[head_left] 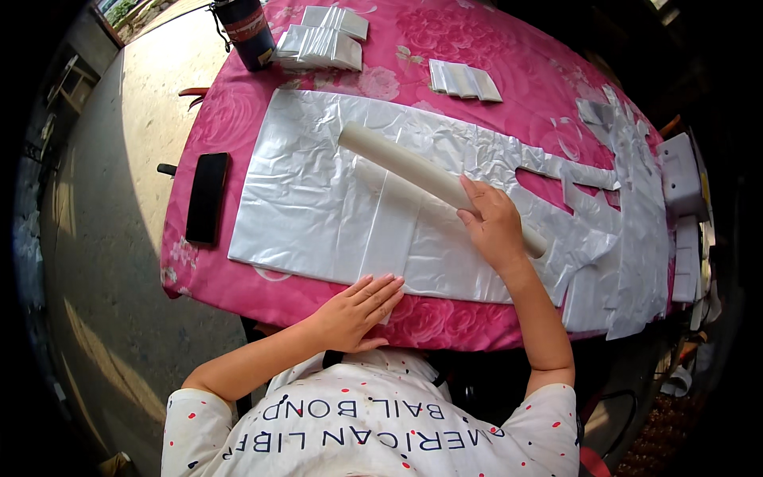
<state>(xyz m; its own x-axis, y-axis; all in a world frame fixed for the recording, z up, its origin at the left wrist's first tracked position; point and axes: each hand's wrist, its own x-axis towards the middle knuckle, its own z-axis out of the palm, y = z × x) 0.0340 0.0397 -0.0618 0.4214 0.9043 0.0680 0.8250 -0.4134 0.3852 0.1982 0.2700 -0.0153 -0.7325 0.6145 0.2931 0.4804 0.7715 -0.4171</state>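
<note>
My right hand (491, 219) is wrapped round a pale, smooth cylindrical tube (405, 165), which lies slantwise over a stack of white plastic bags (294, 183). The tube's far end points up and to the left; its near end shows beyond my right wrist. Flat at the near edge of the bags rests my left hand (362, 310), its fingers stretched out over the plastic. The bags have cut-out handles on their right side. Under the tube a folded strip of the same thin plastic (389, 222) lies across the bags.
A black phone (207, 199) lies at the table's left edge. Folded packets (322, 44) and a dark cup (245, 33) stand at the far left, with a smaller packet pile (465, 80) farther right. White plastic boxes (682, 175) line the right side. Pink floral cloth (445, 322) covers the table.
</note>
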